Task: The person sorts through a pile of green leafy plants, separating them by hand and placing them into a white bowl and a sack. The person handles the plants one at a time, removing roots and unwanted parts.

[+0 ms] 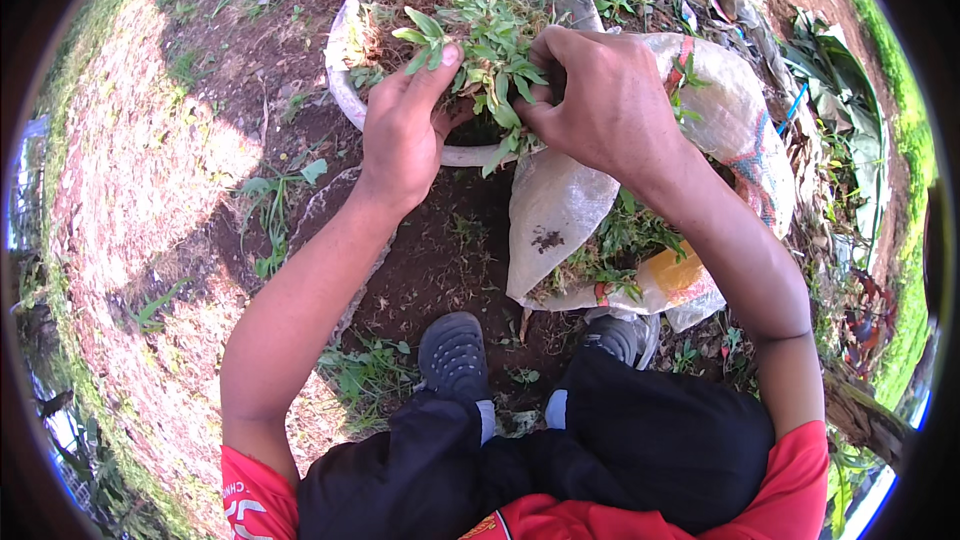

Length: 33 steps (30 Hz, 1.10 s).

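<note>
A round whitish basin (346, 101) stands on the soil at the top centre, with leafy green plants (491, 37) and brown roots in it. My left hand (412, 105) is at the basin's near left side, thumb and fingers closed on a green plant stem with leaves. Over the near right rim, my right hand (592, 97) pinches the leafy clump between thumb and curled fingers; its fingertips are partly hidden by leaves. Beside the basin on the right lies a white woven sack (562, 217), its mouth showing more pulled greenery (630, 240) inside.
Both shoes (454, 352) rest on the dark soil below the basin. Weeds (274, 202) grow at the left. Dry leaf litter and a large green leaf (847, 105) lie beyond the sack, and a wooden log (862, 412) is at the lower right.
</note>
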Each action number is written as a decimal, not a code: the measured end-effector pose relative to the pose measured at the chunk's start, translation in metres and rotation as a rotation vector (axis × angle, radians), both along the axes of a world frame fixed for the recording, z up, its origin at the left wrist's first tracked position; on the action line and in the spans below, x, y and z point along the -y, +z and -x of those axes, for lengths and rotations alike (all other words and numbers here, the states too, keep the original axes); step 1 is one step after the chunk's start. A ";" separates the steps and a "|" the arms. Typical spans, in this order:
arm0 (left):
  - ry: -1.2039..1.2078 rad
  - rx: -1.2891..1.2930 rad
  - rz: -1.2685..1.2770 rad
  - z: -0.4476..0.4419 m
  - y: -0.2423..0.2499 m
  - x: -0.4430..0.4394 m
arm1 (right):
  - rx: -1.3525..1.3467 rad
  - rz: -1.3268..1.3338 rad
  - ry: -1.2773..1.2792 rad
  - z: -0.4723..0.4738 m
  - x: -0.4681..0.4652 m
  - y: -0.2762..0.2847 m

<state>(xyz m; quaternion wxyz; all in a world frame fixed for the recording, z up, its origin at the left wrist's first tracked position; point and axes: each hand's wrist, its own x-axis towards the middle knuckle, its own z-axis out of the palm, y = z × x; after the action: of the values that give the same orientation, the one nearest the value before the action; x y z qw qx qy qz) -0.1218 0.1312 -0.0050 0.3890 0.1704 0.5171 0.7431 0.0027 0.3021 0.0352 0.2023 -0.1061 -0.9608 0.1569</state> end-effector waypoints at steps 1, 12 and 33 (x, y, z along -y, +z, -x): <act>0.005 0.014 -0.014 0.000 0.000 -0.001 | -0.011 -0.002 -0.001 0.001 -0.001 -0.001; -0.042 -0.003 -0.003 0.002 0.000 -0.003 | 0.044 0.347 -0.020 -0.012 -0.009 0.001; 0.075 0.127 -0.021 0.004 0.008 -0.008 | 0.089 1.387 0.224 -0.035 -0.030 -0.005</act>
<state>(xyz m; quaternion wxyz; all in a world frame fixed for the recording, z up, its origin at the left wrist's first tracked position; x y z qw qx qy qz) -0.1260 0.1397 0.0035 0.3911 0.1076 0.4897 0.7718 0.0376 0.3321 0.0297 0.0309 -0.1172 -0.6516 0.7488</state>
